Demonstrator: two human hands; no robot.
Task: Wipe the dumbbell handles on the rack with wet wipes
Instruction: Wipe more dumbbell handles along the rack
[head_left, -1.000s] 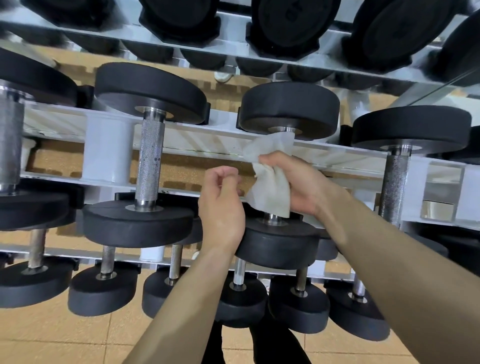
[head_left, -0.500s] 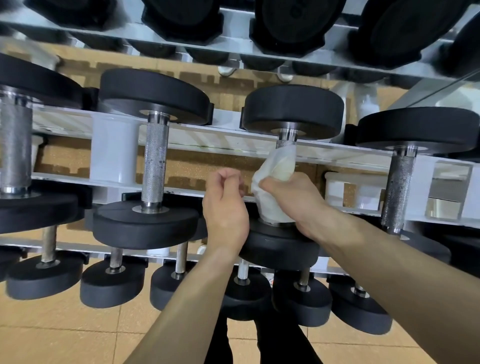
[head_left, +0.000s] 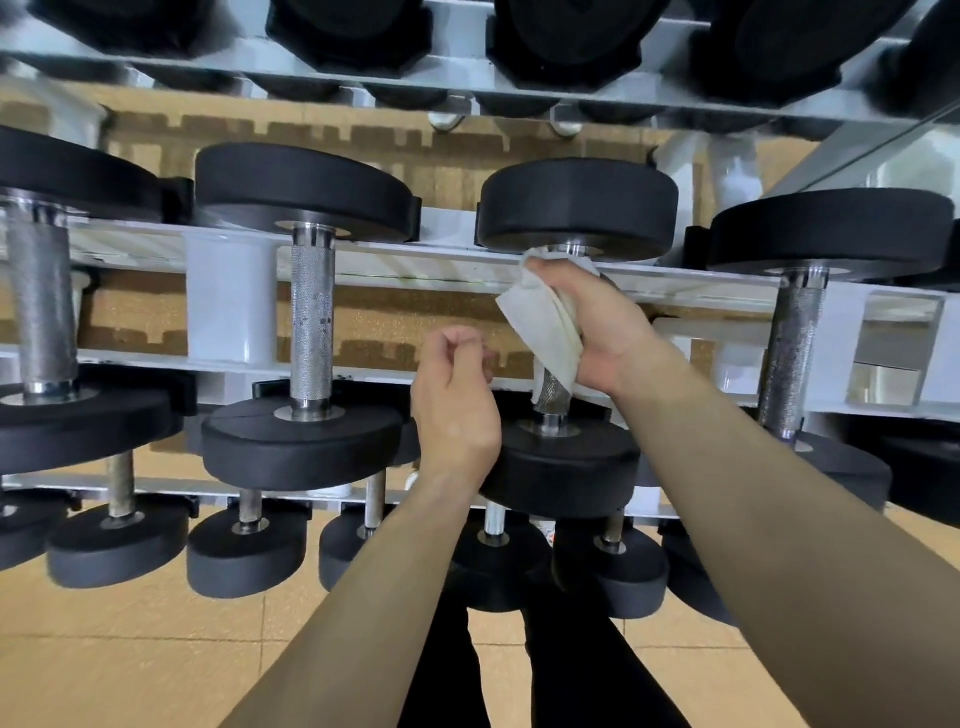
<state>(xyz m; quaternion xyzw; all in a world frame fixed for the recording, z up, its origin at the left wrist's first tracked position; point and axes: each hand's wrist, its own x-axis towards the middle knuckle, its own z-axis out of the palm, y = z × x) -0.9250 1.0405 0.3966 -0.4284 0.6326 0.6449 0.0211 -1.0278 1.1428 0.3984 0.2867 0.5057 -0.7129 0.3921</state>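
A white wet wipe (head_left: 545, 325) is wrapped around the knurled steel handle (head_left: 551, 392) of a black dumbbell (head_left: 576, 208) on the middle shelf of the white rack (head_left: 228, 301). My right hand (head_left: 597, 322) grips the wipe and handle near the far weight plate; only the handle's lower end shows. My left hand (head_left: 454, 400) hovers just left of that dumbbell with curled fingers, holding nothing. Further dumbbell handles stand to the left (head_left: 310, 327) and right (head_left: 792, 348).
Smaller dumbbells (head_left: 244, 551) line the bottom shelf, and larger black weights (head_left: 561, 36) fill the top shelf. Tan floor tiles (head_left: 104, 649) lie below. My dark-trousered legs (head_left: 452, 670) show between my forearms.
My right hand has slid the wipe up the handle from the near plate to the far plate, uncovering the lower handle. My left hand stayed beside the dumbbell.
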